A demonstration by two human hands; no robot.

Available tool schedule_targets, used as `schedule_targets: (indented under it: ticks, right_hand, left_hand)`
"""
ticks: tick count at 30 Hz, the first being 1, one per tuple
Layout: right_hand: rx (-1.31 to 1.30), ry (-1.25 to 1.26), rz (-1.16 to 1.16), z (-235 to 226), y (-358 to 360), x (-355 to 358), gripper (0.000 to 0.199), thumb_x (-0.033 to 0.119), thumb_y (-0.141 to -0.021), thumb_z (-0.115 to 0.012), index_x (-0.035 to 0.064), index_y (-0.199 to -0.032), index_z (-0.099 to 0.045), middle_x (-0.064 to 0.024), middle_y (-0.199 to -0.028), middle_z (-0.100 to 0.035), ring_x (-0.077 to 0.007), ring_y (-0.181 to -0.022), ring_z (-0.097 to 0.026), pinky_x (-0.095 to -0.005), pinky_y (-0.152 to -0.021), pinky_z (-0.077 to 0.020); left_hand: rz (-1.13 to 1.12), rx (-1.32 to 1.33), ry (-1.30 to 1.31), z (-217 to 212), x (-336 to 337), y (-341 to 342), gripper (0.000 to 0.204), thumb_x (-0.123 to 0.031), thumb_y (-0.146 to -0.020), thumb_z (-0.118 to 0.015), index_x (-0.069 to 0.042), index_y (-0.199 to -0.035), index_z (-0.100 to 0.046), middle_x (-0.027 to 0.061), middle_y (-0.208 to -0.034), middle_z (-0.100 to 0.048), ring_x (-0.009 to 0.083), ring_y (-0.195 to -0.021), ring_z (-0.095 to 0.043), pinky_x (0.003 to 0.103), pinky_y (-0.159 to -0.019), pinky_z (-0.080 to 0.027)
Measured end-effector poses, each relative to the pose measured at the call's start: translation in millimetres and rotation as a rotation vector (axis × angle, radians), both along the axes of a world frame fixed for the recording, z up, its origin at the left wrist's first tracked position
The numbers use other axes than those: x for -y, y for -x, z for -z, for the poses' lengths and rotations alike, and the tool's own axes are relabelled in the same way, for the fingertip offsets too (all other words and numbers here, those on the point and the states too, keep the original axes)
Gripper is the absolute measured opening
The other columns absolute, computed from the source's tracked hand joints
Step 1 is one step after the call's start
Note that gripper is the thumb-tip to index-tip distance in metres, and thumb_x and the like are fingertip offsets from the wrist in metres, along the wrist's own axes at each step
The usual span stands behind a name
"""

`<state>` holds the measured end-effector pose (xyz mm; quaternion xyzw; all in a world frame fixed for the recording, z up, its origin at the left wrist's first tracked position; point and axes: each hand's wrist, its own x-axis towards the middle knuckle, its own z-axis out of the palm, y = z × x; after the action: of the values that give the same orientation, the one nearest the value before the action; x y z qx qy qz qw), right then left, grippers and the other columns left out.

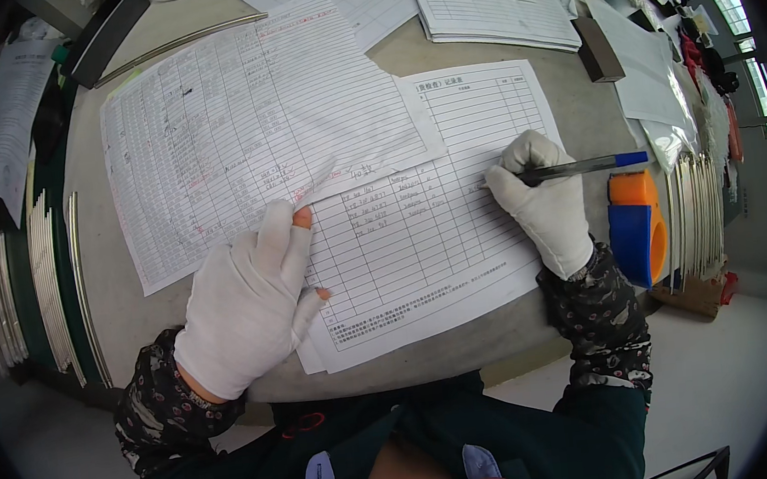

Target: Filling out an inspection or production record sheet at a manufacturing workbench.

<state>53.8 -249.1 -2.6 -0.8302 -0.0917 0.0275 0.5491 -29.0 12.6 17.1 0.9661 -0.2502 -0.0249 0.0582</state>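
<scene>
My right hand [536,197], in a white glove, grips a dark pen with a blue end [589,165]. Its tip is hidden by the fingers, at the right part of a ruled form [404,265]. Handwritten rows fill the middle of that form. My left hand [246,299], also gloved but with two bare fingertips, lies flat with its fingers apart. It rests across the form's left edge and the lower edge of a large handwritten sheet [235,134]. That sheet overlaps the form's upper left.
An orange and blue tape dispenser [636,229] stands right of my right hand. Farther back are a paper stack [500,7] and a dark block [599,50]. Thin metal strips [695,219] stand at the right and more strips [50,281] at the left.
</scene>
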Motion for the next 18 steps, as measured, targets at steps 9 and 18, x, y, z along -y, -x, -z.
schedule_targets:
  ticks: [9, 18]
  right_hand:
    - [0.028, 0.015, -0.006, -0.3, -1.7, 2.2, 0.022, -0.003, -0.071, -0.059, 0.0054, -0.063, -0.040, 0.0037, -0.060, -0.040, -0.0044, -0.057, -0.035, -0.0196, -0.052, -0.0324]
    - [-0.029, 0.018, -0.018, 3.0, -0.7, 7.8, 0.021, -0.005, -0.070, -0.057, 0.0051, -0.063, -0.040, 0.0029, -0.063, -0.040, -0.0048, -0.060, -0.039, -0.0204, -0.058, -0.0406]
  left_hand:
    - [-0.005, 0.005, 0.006, -0.3, 2.4, 0.3, 0.067, -0.027, -0.070, -0.065, 0.009, -0.120, -0.040, 0.0160, -0.112, -0.042, 0.0212, -0.075, -0.050, 0.032, -0.064, -0.041]
    - [0.007, 0.011, -0.001, 0.3, 3.9, -0.9, 0.067, -0.027, -0.070, -0.065, 0.009, -0.120, -0.040, 0.0161, -0.112, -0.042, 0.0215, -0.073, -0.049, 0.032, -0.064, -0.041]
